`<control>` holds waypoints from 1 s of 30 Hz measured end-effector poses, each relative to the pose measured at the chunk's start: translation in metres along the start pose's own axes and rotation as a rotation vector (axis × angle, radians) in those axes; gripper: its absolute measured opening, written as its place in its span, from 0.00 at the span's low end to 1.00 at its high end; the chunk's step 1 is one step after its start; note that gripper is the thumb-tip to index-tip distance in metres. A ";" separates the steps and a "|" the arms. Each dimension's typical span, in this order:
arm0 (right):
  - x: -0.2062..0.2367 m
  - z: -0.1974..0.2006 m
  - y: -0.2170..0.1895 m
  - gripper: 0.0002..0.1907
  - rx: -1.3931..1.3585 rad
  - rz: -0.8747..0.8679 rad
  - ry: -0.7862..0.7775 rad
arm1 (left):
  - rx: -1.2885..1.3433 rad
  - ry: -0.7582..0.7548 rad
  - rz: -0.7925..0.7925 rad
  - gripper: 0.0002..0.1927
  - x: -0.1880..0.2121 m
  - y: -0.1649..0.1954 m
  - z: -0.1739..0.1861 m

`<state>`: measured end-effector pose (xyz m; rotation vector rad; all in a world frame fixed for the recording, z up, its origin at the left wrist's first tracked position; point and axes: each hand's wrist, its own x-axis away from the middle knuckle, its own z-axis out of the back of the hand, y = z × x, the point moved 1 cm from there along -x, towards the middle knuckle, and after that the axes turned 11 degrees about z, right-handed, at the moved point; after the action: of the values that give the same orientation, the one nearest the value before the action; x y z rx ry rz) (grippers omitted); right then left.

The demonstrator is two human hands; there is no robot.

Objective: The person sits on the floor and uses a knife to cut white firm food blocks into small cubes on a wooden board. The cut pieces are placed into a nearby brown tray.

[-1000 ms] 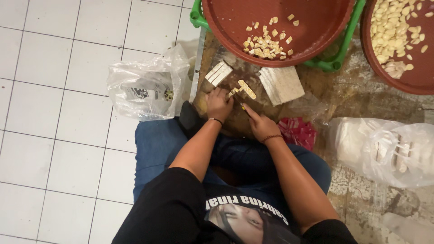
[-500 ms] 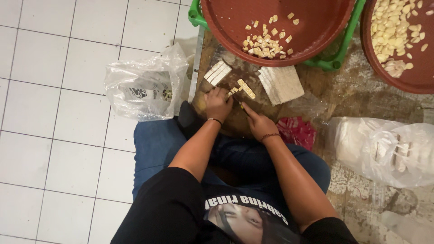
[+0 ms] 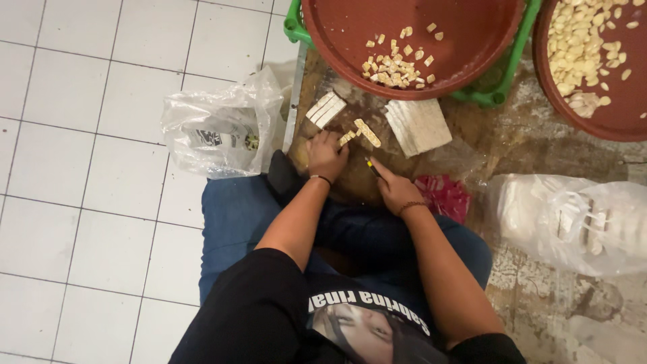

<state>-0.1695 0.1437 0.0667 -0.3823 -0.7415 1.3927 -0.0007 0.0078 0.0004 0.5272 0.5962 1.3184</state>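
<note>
I sit on the floor in blue jeans, over a wooden cutting board (image 3: 485,145). My left hand (image 3: 326,154) presses on a pale strip of tempeh (image 3: 348,137) at the board's near edge. My right hand (image 3: 397,191) is closed around a small knife (image 3: 373,168) whose blade points toward the strip. Another cut strip (image 3: 368,133) lies just beyond. A stack of tempeh slabs (image 3: 326,109) lies to the left, and a larger sliced block (image 3: 419,126) to the right.
A red round basin (image 3: 472,61) holding several small cut pieces rests on a green crate (image 3: 292,25). A second red basin (image 3: 620,114) of pieces sits at right. A clear plastic bag (image 3: 219,128) lies left; a white bag (image 3: 573,222) right; a red wrapper (image 3: 445,197) is by my knee.
Both hands have stayed at the board's near edge. The knife hand has shifted slightly by the strip; nothing else has moved.
</note>
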 end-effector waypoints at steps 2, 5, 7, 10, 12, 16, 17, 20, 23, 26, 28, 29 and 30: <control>0.001 0.002 -0.001 0.31 0.014 -0.028 0.008 | 0.037 0.007 -0.021 0.21 -0.001 0.000 0.002; 0.000 0.003 -0.003 0.31 0.059 -0.013 0.017 | 0.045 0.018 -0.048 0.22 0.001 -0.005 0.006; -0.003 0.001 -0.005 0.31 0.075 0.036 0.026 | 0.027 0.023 -0.039 0.19 0.003 -0.008 0.007; -0.004 -0.001 -0.005 0.31 0.091 0.051 0.027 | 0.008 0.009 -0.008 0.15 0.003 -0.009 0.005; -0.008 -0.003 -0.004 0.31 0.119 -0.032 0.001 | -0.001 -0.011 -0.005 0.15 0.001 -0.010 0.006; -0.008 -0.005 -0.002 0.32 0.113 0.035 0.037 | -0.001 0.022 -0.034 0.14 0.003 -0.009 0.005; -0.008 -0.008 -0.003 0.31 0.132 0.032 0.033 | -0.001 0.020 -0.037 0.14 0.003 -0.009 0.004; -0.006 -0.013 -0.002 0.33 0.139 0.081 0.041 | -0.026 0.029 -0.039 0.13 0.004 -0.008 0.003; -0.008 -0.016 -0.002 0.34 0.121 0.131 0.067 | -0.013 0.051 -0.057 0.12 0.005 -0.009 0.001; -0.008 -0.017 -0.001 0.34 0.121 0.097 0.051 | 0.001 0.060 -0.061 0.11 0.006 -0.009 0.000; -0.008 -0.018 -0.001 0.33 0.117 0.072 0.038 | -0.002 0.059 -0.060 0.10 0.007 -0.009 -0.001; -0.008 -0.018 -0.001 0.33 0.110 0.071 0.036 | -0.007 0.058 -0.062 0.10 0.008 -0.009 -0.001; -0.009 -0.019 -0.001 0.33 0.104 0.072 0.035 | -0.011 0.059 -0.064 0.10 0.008 -0.010 0.000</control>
<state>-0.1564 0.1382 0.0519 -0.3539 -0.6288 1.4821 0.0072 0.0140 -0.0072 0.4583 0.6492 1.2789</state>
